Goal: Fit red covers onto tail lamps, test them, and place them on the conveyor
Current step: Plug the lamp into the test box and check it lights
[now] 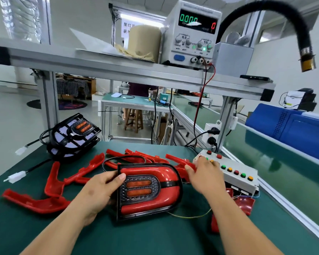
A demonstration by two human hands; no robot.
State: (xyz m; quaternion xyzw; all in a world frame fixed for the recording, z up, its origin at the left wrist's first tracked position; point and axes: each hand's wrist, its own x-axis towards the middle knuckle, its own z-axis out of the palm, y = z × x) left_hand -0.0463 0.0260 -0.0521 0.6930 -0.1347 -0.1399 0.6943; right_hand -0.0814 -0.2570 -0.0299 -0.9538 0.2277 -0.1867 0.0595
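Tail lamp [149,190] — red cover, black rim (orange bars); mat [136,240] dark green.

Your left hand [99,188] curls round the edge of the tail lamp [155,197], thumb on top (forearm angled in from lower left). Your right hand [204,173] reaches forward, palm down, fingers stretched out.

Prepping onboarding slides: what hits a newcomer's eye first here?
The red-covered tail lamp at the centre of the green mat, gripped by the left hand. The right hand reaches to the button box on its right, with loose red covers strewn behind. Above, the power supply on the shelf shows green zeros.
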